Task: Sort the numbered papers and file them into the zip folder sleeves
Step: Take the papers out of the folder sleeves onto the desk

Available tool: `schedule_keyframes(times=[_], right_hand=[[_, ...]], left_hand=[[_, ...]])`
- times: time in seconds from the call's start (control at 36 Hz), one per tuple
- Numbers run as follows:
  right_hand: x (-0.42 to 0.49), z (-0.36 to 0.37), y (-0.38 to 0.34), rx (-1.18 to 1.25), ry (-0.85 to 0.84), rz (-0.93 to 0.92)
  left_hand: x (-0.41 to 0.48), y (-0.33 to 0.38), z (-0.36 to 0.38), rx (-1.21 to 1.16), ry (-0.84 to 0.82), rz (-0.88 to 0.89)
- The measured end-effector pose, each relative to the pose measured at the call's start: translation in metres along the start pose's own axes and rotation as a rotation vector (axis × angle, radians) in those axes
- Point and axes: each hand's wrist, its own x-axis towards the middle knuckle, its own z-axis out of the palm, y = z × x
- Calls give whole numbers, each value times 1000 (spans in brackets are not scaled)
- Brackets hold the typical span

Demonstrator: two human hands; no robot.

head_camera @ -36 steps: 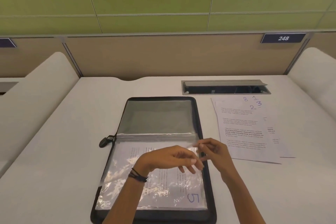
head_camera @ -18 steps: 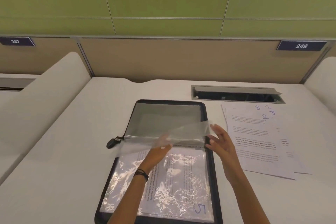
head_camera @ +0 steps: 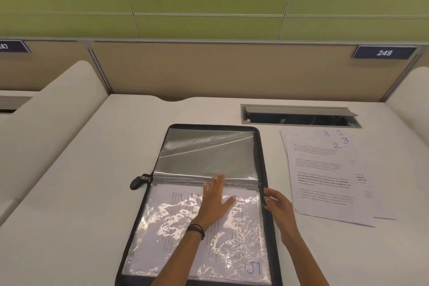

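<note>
I see the left hand [head_camera: 214, 202] pressed flat on the sleeve [head_camera: 167, 227] over paper 5 [head_camera: 251, 267]; the right hand [head_camera: 279, 206], fingers relaxed, is at the zip folder [head_camera: 273, 253] edge.

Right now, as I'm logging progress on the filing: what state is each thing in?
Folder: unzipped, open flat on desk.
Far sleeve: empty, lying flat.
Paper 5: inside near sleeve.
Loose papers: unfiled, fanned beside folder.
Desk hatch: lid open.
Left hand: flat on near sleeve.
Right hand: relaxed at folder's right edge.
</note>
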Motion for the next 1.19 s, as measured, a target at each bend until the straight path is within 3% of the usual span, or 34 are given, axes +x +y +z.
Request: schedule_keyframes(times=[0.08, 0.25, 0.44, 0.69, 1.19], right_hand=[[0, 2, 15, -84, 2, -4], [5, 1, 27, -162, -5, -85], [9, -1, 34, -249, -17, -170], [12, 1, 35, -201, -5, -148], [11, -1, 34, -171, -3, -105]], left_hand=[[1, -8, 18, 232, 76, 64], [-1, -15, 30, 319, 163, 102], [-2, -14, 29, 299, 170, 110], [-2, -11, 26, 313, 117, 69], [-2, -11, 28, 274, 171, 95]])
